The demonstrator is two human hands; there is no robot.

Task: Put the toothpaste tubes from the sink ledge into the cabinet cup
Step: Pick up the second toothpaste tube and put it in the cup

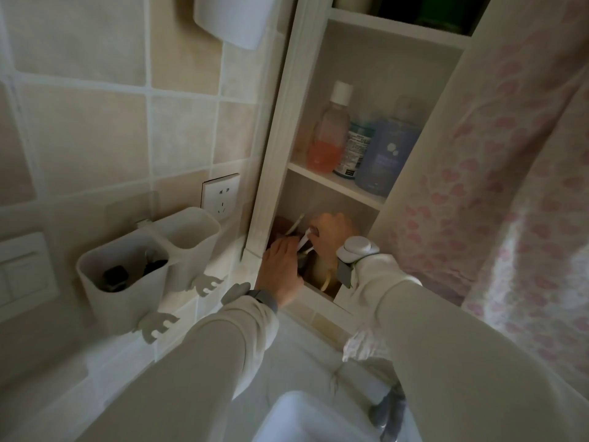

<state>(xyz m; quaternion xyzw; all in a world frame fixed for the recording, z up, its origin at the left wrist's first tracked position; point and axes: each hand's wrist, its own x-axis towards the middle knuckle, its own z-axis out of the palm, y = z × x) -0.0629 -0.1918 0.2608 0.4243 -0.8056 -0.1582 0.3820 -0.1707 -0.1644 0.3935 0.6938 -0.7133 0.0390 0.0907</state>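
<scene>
Both hands are reaching into the bottom compartment of the cabinet (pixel 322 193). My right hand (pixel 331 232) is gripping a white toothpaste tube (pixel 303 240), fingers closed around its upper end, tube pointing down and left. My left hand (pixel 280 266) is sitting just beside it, touching or nearly touching the tube's lower part; whether its fingers are clamping anything I cannot tell, since they are turned away from the camera. The cup (pixel 287 226) is barely showing, a dark brownish shape behind the left hand with a pale stick-like thing poking out of it. So I am judging this as the insertion step, tube over or at the cup mouth. Next move probably calls for steadying the cup, lining the tube up vertical, and letting go without knocking the cup over. The compartment is dim, so details are blurry.
</scene>
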